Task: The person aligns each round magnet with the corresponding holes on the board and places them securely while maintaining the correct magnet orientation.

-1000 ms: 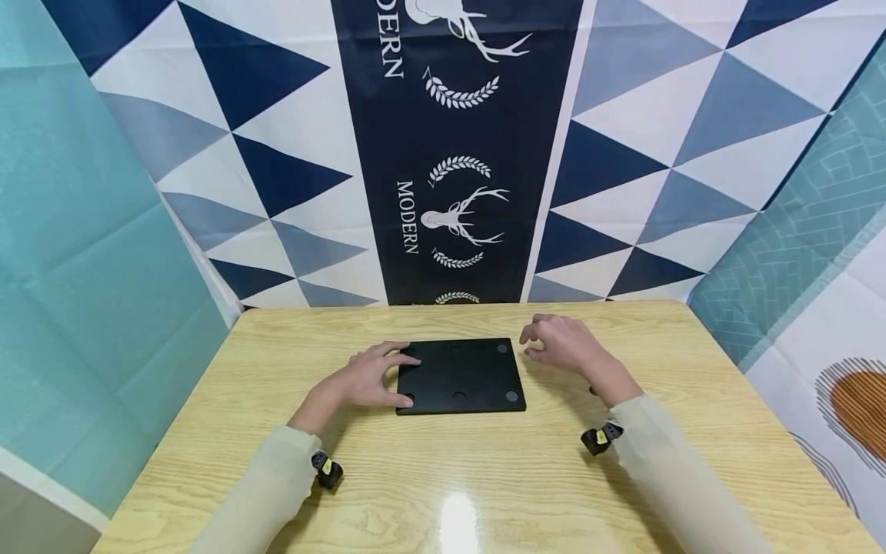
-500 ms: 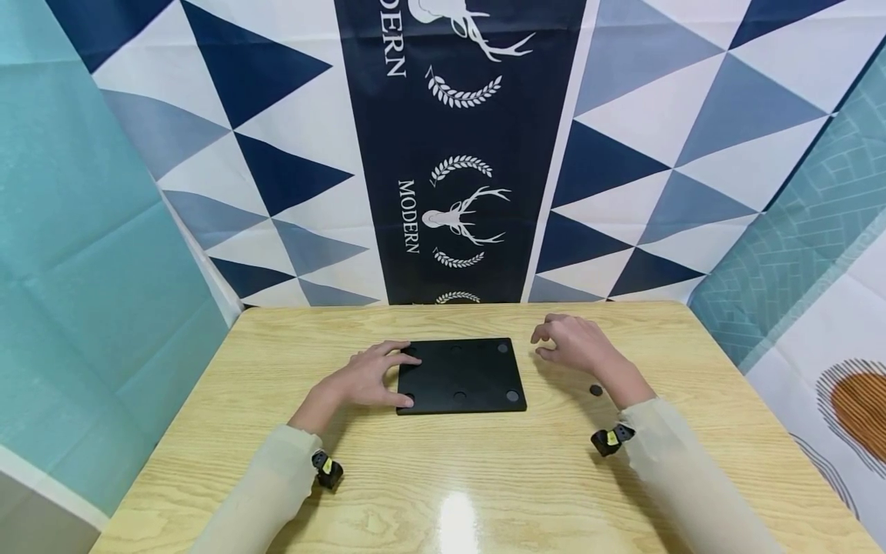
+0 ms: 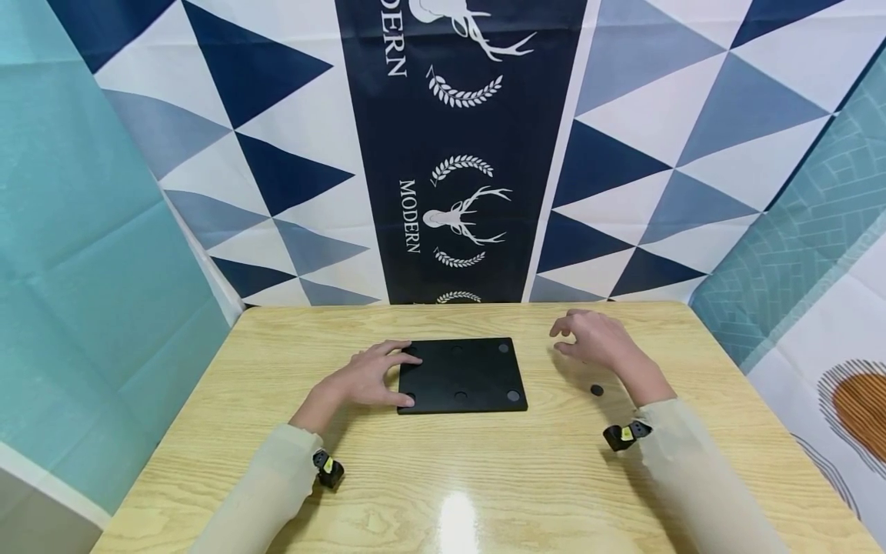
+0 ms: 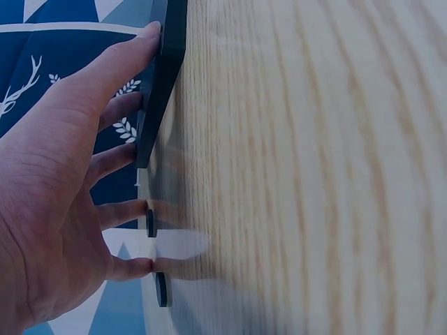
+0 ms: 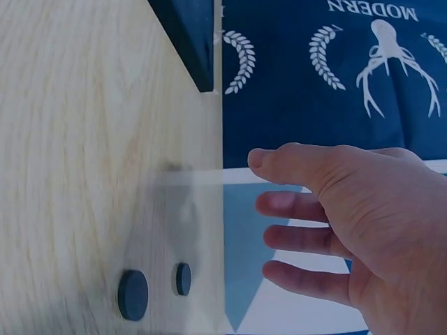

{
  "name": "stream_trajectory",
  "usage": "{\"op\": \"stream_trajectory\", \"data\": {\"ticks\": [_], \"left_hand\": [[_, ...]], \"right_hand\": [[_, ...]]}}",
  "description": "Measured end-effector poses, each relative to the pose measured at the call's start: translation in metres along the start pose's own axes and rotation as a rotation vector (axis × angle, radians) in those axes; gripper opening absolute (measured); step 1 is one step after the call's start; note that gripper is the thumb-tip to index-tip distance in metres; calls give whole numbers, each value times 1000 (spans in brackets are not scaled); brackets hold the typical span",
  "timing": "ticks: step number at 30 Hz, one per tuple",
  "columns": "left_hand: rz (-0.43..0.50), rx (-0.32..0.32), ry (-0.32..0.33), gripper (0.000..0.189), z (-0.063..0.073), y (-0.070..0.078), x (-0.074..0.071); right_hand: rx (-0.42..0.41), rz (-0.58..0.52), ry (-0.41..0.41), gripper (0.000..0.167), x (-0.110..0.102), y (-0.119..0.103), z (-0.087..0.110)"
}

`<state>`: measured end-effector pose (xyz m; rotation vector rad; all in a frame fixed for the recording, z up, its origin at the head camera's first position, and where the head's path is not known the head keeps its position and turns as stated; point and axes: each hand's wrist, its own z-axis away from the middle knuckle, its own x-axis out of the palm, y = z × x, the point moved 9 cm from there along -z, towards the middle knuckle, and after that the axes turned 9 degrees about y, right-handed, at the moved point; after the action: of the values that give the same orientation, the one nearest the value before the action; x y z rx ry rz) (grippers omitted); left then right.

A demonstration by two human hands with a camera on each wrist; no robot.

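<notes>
A flat black rectangular board (image 3: 464, 373) with several round spots along its long edges lies on the table in the head view. My left hand (image 3: 370, 377) rests at its left end, thumb on the near corner and fingers spread over the far one. The left wrist view shows two small black discs (image 4: 162, 289) standing out from the tabletop near the ring and little fingers. Right of the board, my right hand (image 3: 597, 337) hovers with loosely bent fingers and nothing between them. Below it sit two black discs (image 5: 133, 295), one visible in the head view.
The light wooden table (image 3: 388, 477) ends at a patterned cloth backdrop (image 3: 464, 154) behind the board. Teal cloth (image 3: 104, 254) hangs at the left side. Small black cameras (image 3: 328, 469) are strapped to both wrists.
My right hand has moved right, away from the board's right edge, uncovering a black disc on the table. The left hand and the board have stayed in place.
</notes>
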<state>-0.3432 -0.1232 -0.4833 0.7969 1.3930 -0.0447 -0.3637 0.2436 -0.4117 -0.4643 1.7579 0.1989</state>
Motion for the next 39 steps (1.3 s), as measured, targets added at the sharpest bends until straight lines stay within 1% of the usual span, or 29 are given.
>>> {"op": "stream_trajectory", "data": {"ticks": [4,7,11,17,26,39], "left_hand": [[25,6,13,81,-3,-8,4],[17,18,10,80,-1,-4,2],[-10,17,-7,78,1,7,-4],[-45,5,-10,75,0,6,-4],[-33,9,-14,76,1,7,-4],[-36,4,-10,76,2,8,-4]], "right_hand": [[0,1,-3,24,-2,7,2],[-2,2,-11,24,-3,10,3],[9,3,-33,26,-5,15,6],[24,-5,-43,29,-9,20,9],[60,3,-46,30,-13,30,12],[71,10,-62,30,-11,36,15]]}}
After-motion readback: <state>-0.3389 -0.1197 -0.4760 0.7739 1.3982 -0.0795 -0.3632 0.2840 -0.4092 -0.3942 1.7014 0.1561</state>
